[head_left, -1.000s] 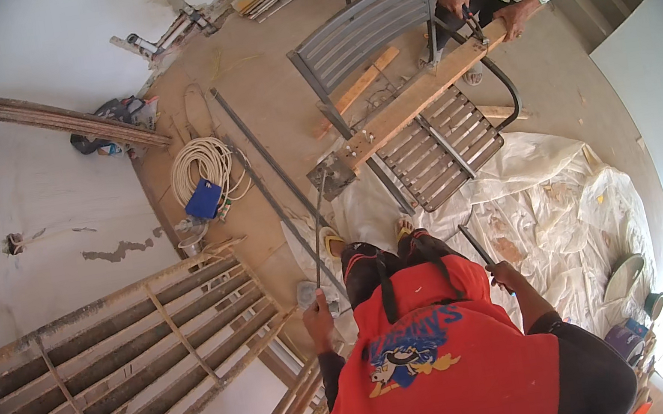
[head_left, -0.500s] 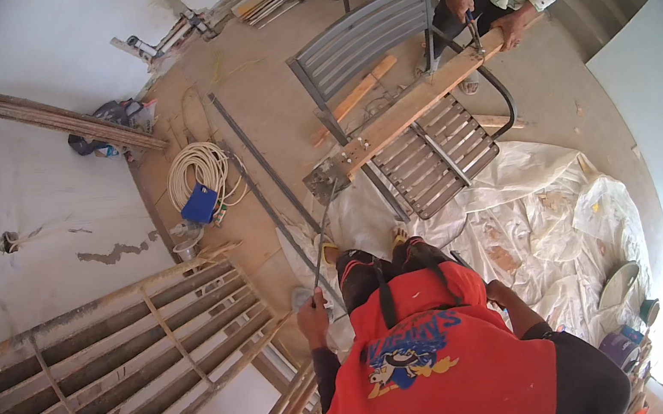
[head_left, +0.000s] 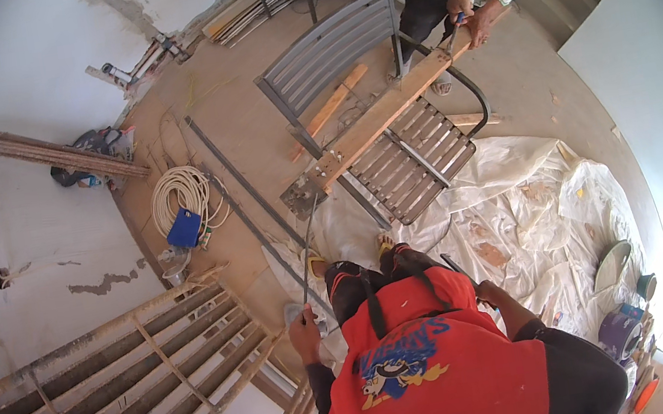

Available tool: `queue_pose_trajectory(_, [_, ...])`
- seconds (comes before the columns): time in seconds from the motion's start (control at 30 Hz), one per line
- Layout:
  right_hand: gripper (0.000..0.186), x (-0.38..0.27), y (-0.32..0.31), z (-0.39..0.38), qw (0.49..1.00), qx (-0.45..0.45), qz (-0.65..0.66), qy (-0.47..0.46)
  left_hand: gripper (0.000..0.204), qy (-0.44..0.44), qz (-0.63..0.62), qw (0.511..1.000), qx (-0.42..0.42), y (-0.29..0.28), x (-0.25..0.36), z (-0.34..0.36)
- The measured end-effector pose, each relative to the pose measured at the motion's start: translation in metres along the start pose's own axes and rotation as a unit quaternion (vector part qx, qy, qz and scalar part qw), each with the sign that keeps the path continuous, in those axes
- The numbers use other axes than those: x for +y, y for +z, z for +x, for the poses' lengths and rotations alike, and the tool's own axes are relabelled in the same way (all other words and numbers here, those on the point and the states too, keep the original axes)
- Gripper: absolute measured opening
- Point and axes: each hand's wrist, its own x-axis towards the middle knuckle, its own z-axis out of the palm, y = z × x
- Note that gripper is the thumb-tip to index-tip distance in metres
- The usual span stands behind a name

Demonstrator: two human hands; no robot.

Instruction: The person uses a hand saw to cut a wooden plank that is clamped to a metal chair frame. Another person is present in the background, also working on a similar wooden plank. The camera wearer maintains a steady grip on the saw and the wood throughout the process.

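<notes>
My left hand (head_left: 304,331) is closed around a thin dark metal rod (head_left: 304,254), which reaches up to a metal plate (head_left: 305,195) at the near end of a wooden beam (head_left: 387,117). Beside my right hip, my right hand (head_left: 491,293) grips a slim dark tool (head_left: 453,264); my body and arm partly hide it, so its kind does not show. The beam lies across a grey metal chair (head_left: 407,162) with a slatted seat. At its far end another person's hands hold the beam and a pincer-like hand tool (head_left: 454,33).
Two long metal bars (head_left: 245,182) lie on the floor left of the chair. Past them sit a coiled hose (head_left: 180,192) and a blue pouch (head_left: 184,228). A rusty metal grille (head_left: 150,318) stands at the left; a plastic sheet (head_left: 516,221) covers floor at the right.
The whole view has shifted, with the chair and beam now further left in the picture. The other person's hands remain on the beam and tool. My hands keep their holds.
</notes>
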Motion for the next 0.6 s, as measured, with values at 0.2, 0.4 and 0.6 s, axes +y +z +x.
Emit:
queue_pose_trajectory(0.2, [0.038, -0.016, -0.011, 0.0, 0.999, -0.002, -0.047, 0.02, 0.054, -0.017, 0.015, 0.999, -0.025, 0.0, -0.005, 0.0])
queue_pose_trajectory(0.4, [0.04, -0.019, -0.014, 0.007, 0.989, -0.004, -0.136, -0.06, 0.055, -0.001, 0.009, 1.0, 0.029, -0.007, 0.012, -0.008])
queue_pose_trajectory(0.6, [0.038, -0.022, -0.013, 0.004, 0.996, -0.006, -0.064, -0.054, 0.057, -0.011, -0.016, 1.0, 0.022, -0.018, 0.023, -0.003])
